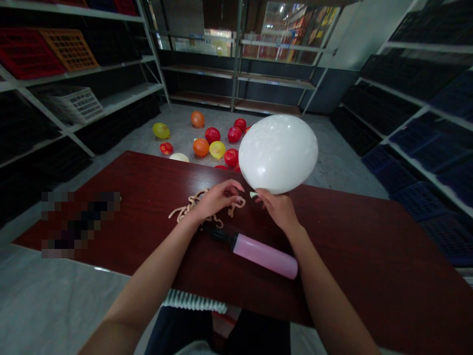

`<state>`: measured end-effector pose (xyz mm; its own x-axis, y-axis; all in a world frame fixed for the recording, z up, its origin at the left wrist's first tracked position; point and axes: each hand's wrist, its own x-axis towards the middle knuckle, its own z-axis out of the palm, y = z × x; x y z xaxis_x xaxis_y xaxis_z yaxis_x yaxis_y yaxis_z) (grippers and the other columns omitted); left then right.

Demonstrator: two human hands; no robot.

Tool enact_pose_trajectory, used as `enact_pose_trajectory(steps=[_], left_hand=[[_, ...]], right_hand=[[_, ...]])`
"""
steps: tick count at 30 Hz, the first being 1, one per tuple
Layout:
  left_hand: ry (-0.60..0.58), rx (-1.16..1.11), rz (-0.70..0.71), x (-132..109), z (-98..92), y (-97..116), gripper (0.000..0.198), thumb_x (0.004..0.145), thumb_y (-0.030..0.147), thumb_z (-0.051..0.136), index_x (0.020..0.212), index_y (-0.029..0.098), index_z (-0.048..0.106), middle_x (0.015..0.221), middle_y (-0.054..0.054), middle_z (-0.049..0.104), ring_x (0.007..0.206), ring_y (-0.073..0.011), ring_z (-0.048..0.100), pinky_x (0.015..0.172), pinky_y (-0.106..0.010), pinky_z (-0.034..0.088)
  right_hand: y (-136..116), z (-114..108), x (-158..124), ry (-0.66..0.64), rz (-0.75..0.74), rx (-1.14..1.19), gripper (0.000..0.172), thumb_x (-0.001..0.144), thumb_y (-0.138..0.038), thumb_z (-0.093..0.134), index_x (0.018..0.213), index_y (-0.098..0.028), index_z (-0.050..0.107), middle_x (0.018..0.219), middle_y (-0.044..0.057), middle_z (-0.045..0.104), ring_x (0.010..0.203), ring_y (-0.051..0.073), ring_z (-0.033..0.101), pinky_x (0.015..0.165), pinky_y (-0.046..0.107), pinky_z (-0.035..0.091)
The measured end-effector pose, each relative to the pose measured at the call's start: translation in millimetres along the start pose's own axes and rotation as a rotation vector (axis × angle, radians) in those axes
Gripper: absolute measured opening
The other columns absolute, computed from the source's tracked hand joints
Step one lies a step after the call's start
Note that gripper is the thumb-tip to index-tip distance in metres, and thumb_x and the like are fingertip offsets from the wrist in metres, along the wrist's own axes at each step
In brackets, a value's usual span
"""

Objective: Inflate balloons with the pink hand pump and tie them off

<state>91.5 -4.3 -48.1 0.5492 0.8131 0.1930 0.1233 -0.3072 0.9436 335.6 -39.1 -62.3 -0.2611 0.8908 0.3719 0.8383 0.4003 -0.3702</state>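
A large inflated white balloon (279, 153) stands over the far side of the dark red table. My right hand (275, 204) pinches it at its neck, and the pale mouth of the balloon sticks out to the left of the fingers. Just left of that, my left hand (221, 197) has its thumb and fingers apart in a curve, with a curled tan strip (238, 204) at the fingertips. Beside and under this hand lies a tangle of tan strips (186, 207). A pink pump (264, 255) with a black end lies between my forearms.
The table (347, 236) spans the view. A blurred dark item (86, 217) lies at its left. Several red, orange and yellow balloons (201, 147) are on the floor beyond. Shelves with red, orange and white crates (83, 103) stand left; dark and blue crates stand right.
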Motion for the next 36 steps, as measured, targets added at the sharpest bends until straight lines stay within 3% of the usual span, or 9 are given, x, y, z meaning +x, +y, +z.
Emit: enact_pose_trajectory(steps=[3, 9, 13, 16, 20, 27, 30, 32, 36], left_hand=[[0.060, -0.088, -0.001, -3, -2.8, -5, 0.026, 0.087, 0.026, 0.065, 0.109, 0.018, 0.055, 0.096, -0.004, 0.064, 0.083, -0.0134, 0.064, 0.075, -0.026, 0.050], [0.163, -0.405, -0.120, -4, -5.5, -1, 0.023, 0.085, 0.028, 0.069, 0.099, 0.018, 0.052, 0.075, 0.002, 0.059, 0.059, -0.0088, 0.057, 0.058, -0.021, 0.046], [0.163, -0.721, -0.100, -8, -10.8, 17, 0.016, 0.084, 0.022, 0.067, 0.097, 0.014, 0.065, 0.086, -0.004, 0.067, 0.078, -0.0125, 0.064, 0.075, -0.024, 0.051], [0.092, -0.795, -0.056, -12, -14.0, 32, 0.030, 0.078, 0.015, 0.068, 0.108, 0.013, 0.072, 0.111, -0.011, 0.070, 0.101, -0.0186, 0.066, 0.091, -0.029, 0.050], [0.167, -0.648, -0.025, -8, -13.2, 42, 0.041, 0.072, 0.017, 0.079, 0.112, 0.016, 0.073, 0.109, -0.011, 0.073, 0.103, -0.0219, 0.068, 0.097, -0.035, 0.049], [0.644, -0.294, 0.134, 26, -19.4, 58, 0.024, 0.077, 0.033, 0.077, 0.093, 0.015, 0.076, 0.081, -0.006, 0.073, 0.074, -0.0178, 0.067, 0.074, -0.031, 0.054], [0.724, -0.022, 0.299, 35, -23.1, 74, 0.013, 0.081, 0.030, 0.072, 0.085, 0.018, 0.076, 0.091, -0.008, 0.070, 0.090, -0.0205, 0.064, 0.079, -0.032, 0.052], [0.654, 0.098, 0.386, 39, -23.5, 85, 0.009, 0.083, 0.025, 0.070, 0.081, 0.017, 0.073, 0.103, -0.010, 0.067, 0.103, -0.0215, 0.060, 0.088, -0.033, 0.049], [0.094, -0.131, 0.187, 44, -23.8, 98, 0.020, 0.083, 0.034, 0.071, 0.086, 0.014, 0.066, 0.088, -0.007, 0.067, 0.083, -0.0178, 0.062, 0.080, -0.031, 0.050]], right_hand=[[1, 1, 0, -0.008, -0.008, 0.032, 0.028, 0.097, -0.025, 0.047, 0.115, -0.028, 0.069, 0.091, -0.001, 0.078, 0.067, 0.014, 0.070, 0.069, 0.024, 0.052], [3, -1, 0, 0.040, 0.039, 0.216, 0.031, 0.099, -0.034, 0.043, 0.115, -0.024, 0.068, 0.090, 0.001, 0.078, 0.063, 0.013, 0.069, 0.068, 0.025, 0.053], [1, -6, 4, 0.083, 0.136, 0.413, 0.039, 0.097, -0.048, 0.043, 0.113, -0.021, 0.067, 0.086, 0.003, 0.078, 0.059, 0.014, 0.068, 0.067, 0.028, 0.055], [-6, -13, 10, 0.156, 0.226, 0.593, 0.046, 0.093, -0.058, 0.046, 0.109, -0.019, 0.066, 0.080, 0.004, 0.077, 0.053, 0.014, 0.066, 0.058, 0.029, 0.053], [-21, -27, 21, 0.197, 0.259, 0.765, 0.047, 0.089, -0.060, 0.052, 0.105, -0.018, 0.064, 0.074, 0.004, 0.076, 0.048, 0.014, 0.063, 0.050, 0.027, 0.050], [-55, -50, 49, 0.170, 0.258, 0.855, 0.052, 0.085, -0.067, 0.053, 0.104, -0.019, 0.060, 0.069, 0.003, 0.073, 0.046, 0.015, 0.064, 0.049, 0.027, 0.047], [-61, -61, 60, 0.167, 0.282, 0.893, 0.051, 0.085, -0.067, 0.054, 0.101, -0.020, 0.060, 0.067, 0.003, 0.072, 0.046, 0.016, 0.064, 0.048, 0.027, 0.046], [-60, -66, 64, 0.143, 0.312, 0.919, 0.050, 0.082, -0.066, 0.057, 0.101, -0.020, 0.060, 0.068, 0.004, 0.073, 0.046, 0.017, 0.064, 0.049, 0.027, 0.047], [-52, -71, 65, 0.119, 0.374, 0.887, 0.052, 0.078, -0.066, 0.061, 0.100, -0.020, 0.061, 0.065, 0.003, 0.072, 0.045, 0.017, 0.064, 0.045, 0.026, 0.044]])
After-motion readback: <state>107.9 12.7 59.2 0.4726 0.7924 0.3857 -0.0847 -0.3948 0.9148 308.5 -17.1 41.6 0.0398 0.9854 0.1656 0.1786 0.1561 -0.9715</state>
